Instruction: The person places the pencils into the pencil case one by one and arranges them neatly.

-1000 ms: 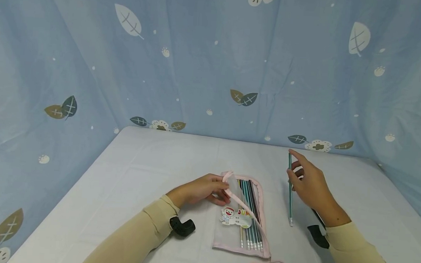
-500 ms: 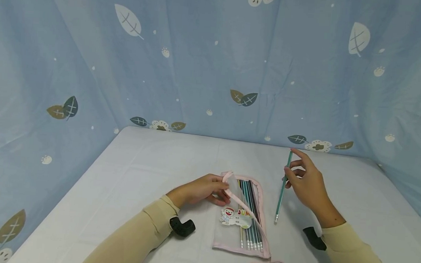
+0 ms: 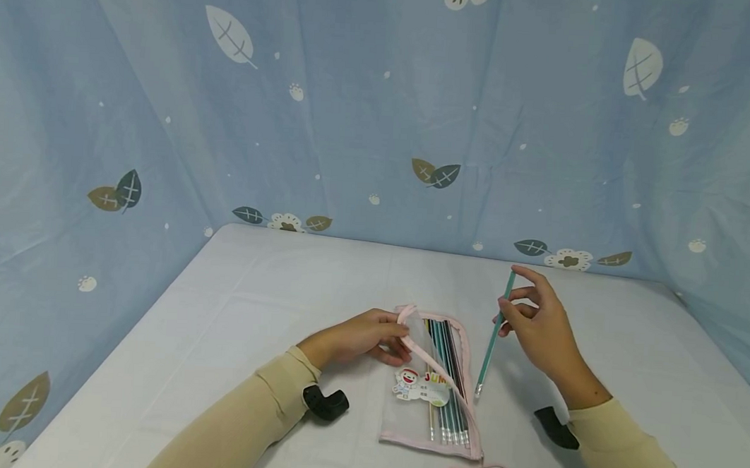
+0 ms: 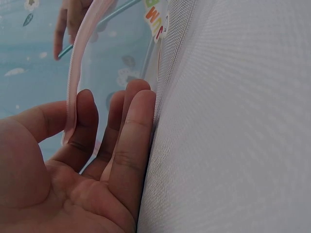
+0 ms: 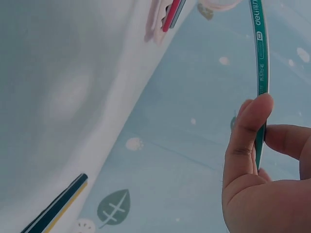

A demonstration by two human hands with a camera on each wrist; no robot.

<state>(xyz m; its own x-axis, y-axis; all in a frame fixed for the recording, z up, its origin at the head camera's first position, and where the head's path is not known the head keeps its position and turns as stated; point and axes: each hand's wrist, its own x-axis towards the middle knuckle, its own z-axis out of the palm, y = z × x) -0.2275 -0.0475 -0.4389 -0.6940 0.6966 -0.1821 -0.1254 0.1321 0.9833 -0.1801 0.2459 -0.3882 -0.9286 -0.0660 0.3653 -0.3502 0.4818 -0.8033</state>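
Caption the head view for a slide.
Left grip holds a pink-edged mesh pouch; right grip holds a teal pencil.

A person's two bare hands, each coming out of a plain beige sleeve. Behind the left hand (image 3: 359, 339), the left sleeve (image 3: 238, 410) ends at the wrist in a snug cuff, with a crease circling the fabric a little further back. Just behind that hand, on the side facing the other arm, sits a black wrist unit (image 3: 324, 404), smooth and curved like a hook. Behind the right hand (image 3: 544, 331), the right sleeve (image 3: 631, 452) matches in colour and also stops at the wrist, its cloth lightly creased. On its inner side, just behind the hand, a second black unit (image 3: 557, 428) juts out, looking flatter and more angular.
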